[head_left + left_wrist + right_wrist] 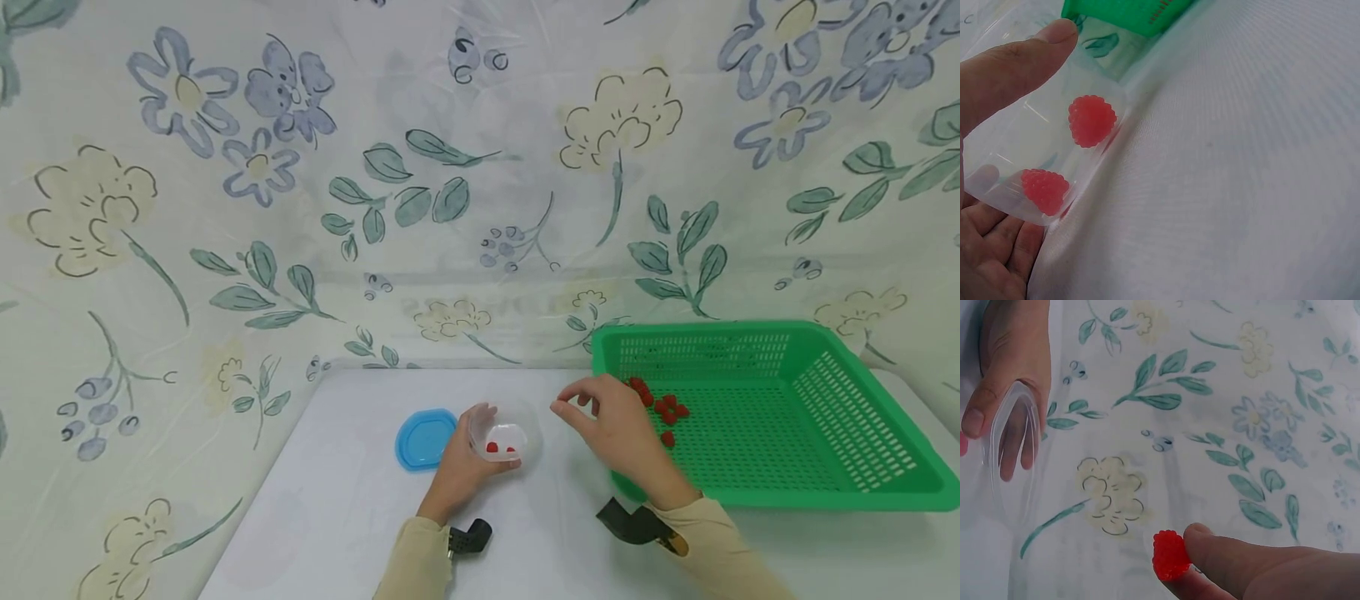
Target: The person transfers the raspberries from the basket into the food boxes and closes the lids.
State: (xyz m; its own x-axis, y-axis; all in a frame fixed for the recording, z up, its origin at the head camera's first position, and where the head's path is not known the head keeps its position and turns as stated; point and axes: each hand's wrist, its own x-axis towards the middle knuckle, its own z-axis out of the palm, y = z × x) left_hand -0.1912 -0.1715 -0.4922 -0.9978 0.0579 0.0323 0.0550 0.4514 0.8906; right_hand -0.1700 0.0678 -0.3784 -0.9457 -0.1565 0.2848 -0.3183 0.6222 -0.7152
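Note:
My left hand (459, 462) grips a clear plastic container (531, 429) that is tilted on the white table. Two red raspberries (1092, 120) lie inside it, seen through its wall in the left wrist view. To the right, my right hand (624, 429) is raised between the container and the green basket. Between its thumb and finger it pinches a single raspberry (1170, 555), plain in the right wrist view but mostly hidden by the fingers in the head view. Several more raspberries (670, 408) lie in the basket's left part.
A blue lid (426, 440) lies flat left of the container, close to my left hand. The green perforated basket (780, 498) takes up the table's right side. Behind the white table (300, 525) hangs a flower-patterned cloth (480, 208).

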